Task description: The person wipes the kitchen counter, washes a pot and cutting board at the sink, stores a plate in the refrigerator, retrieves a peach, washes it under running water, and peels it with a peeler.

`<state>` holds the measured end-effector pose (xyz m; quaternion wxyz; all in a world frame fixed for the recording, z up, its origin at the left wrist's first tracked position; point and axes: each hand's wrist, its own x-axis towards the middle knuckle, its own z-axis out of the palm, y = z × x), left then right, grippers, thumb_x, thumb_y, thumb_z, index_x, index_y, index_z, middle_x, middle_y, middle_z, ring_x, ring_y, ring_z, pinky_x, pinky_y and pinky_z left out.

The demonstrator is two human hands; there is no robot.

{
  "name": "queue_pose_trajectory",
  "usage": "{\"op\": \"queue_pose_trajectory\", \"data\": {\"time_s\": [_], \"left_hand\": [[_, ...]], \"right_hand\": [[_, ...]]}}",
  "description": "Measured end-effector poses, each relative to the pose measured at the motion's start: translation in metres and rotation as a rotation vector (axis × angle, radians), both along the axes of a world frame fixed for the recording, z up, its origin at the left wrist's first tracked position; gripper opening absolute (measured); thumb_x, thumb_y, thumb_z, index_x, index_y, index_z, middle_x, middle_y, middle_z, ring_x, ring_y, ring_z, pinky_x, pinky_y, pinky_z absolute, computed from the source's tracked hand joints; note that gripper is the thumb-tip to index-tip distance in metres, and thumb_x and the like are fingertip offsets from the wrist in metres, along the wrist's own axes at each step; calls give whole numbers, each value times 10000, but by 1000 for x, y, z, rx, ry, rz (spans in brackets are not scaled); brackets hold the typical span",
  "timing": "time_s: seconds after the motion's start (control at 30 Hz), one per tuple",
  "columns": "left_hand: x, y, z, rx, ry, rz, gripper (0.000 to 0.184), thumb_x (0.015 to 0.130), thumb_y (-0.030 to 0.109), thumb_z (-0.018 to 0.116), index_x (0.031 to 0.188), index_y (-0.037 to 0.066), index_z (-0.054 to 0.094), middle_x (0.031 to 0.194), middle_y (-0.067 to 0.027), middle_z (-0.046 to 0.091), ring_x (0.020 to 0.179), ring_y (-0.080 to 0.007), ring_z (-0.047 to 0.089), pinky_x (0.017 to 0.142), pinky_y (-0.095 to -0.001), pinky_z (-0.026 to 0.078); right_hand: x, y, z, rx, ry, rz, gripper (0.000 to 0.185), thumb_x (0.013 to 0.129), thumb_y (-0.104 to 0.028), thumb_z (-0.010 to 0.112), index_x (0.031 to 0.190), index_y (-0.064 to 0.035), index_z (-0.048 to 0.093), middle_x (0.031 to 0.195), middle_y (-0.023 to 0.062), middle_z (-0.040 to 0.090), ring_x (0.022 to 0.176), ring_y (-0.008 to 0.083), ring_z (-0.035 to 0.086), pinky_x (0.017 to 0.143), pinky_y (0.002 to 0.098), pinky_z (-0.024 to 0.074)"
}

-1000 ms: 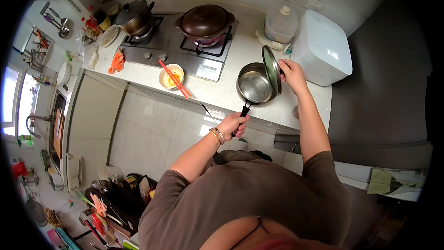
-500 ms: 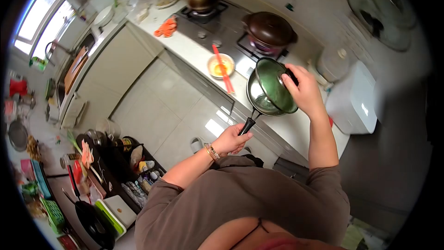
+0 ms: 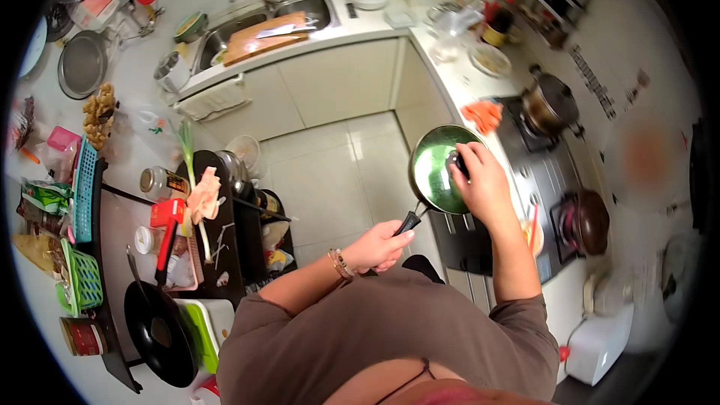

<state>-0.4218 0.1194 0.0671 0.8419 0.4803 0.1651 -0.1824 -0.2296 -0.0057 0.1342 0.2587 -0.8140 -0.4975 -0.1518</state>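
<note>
My left hand (image 3: pixel 379 247) is wrapped round the black handle (image 3: pixel 409 222) of a small saucepan, held in front of my body above the floor. A green-tinted glass lid (image 3: pixel 433 169) sits over the pan and hides what is inside. My right hand (image 3: pixel 482 178) grips the lid's dark knob from above. Beyond my right forearm, a bowl (image 3: pixel 530 244) with red chopsticks stands on the counter edge, partly covered by the arm.
The sink (image 3: pixel 319 11) holds a cutting board (image 3: pixel 259 39) with a knife on it. On the stove are a steel pot (image 3: pixel 550 105) and a brown pot (image 3: pixel 585 221). An orange cloth (image 3: pixel 482 115) lies beside it. A black wok (image 3: pixel 157 334) is on the left shelf.
My view and body have turned left, toward the sink. The saucepan has moved away from the counter, and the lid, tilted and partly off before, now lies over the pan.
</note>
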Motion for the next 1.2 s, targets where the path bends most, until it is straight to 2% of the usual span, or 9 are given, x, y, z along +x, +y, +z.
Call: {"op": "queue_pose_trajectory", "data": {"time_s": [0.17,0.27,0.4,0.6,0.67,0.87,1.0,1.13,1.2], "left_hand": [[11,109,-23,12,-19,265,294,998,338,340,923,70,436,504,1,352,368,-92,328,358,-239,290],[29,174,-30,-89,104,466,300,998,351,332,933,81,445,503,-1,354,368,-95,318,360,-243,271],[57,262,-39,-95,74,685,270,984,330,371,939,84,473,497,3,365,363,-99,329,354,-244,260],[94,379,-23,-130,14,1007,301,987,299,374,1165,85,488,506,-3,374,351,-104,327,341,-236,256],[102,417,-14,-144,-13,1100,304,984,301,383,1167,82,487,507,-6,377,351,-107,334,339,-240,266],[97,559,-6,-130,-46,1262,239,969,240,414,1032,39,526,566,-29,433,411,-129,394,344,-243,296],[99,666,-4,-256,-26,1335,122,944,158,454,947,50,509,680,-73,536,464,-140,445,366,-225,318],[87,771,-32,-343,-135,1171,39,930,111,462,921,84,488,639,-27,503,394,-84,360,356,-221,288],[84,834,-39,-335,-53,1145,22,926,96,464,942,106,475,596,8,437,386,-66,330,349,-226,278]], "right_hand": [[38,161,-21,35,42,227,313,767,-141,665,1046,-36,573,974,111,574,893,303,580,739,386,496],[73,251,-24,124,193,354,281,770,-129,661,1019,-20,588,977,125,581,853,312,592,728,376,495],[151,362,-32,266,451,406,277,785,-96,634,1039,2,580,1009,146,589,844,300,608,737,343,493],[283,497,-88,61,318,171,271,780,-165,616,994,-2,582,970,178,576,894,349,571,793,393,467],[316,534,-118,-15,281,108,256,770,-163,614,973,-10,585,957,182,573,899,355,564,791,409,467],[366,613,-195,-235,298,24,234,750,-153,619,950,-35,590,960,179,565,887,363,557,774,426,466],[361,648,-198,-286,309,-63,221,736,-132,616,935,-40,592,952,170,567,890,359,560,779,430,464],[366,671,-206,-353,285,-240,211,731,-99,605,936,-50,593,977,157,568,891,361,558,782,436,464],[364,691,-206,-416,278,-344,215,729,-89,601,941,-56,594,990,153,569,898,368,554,792,441,463]]}}
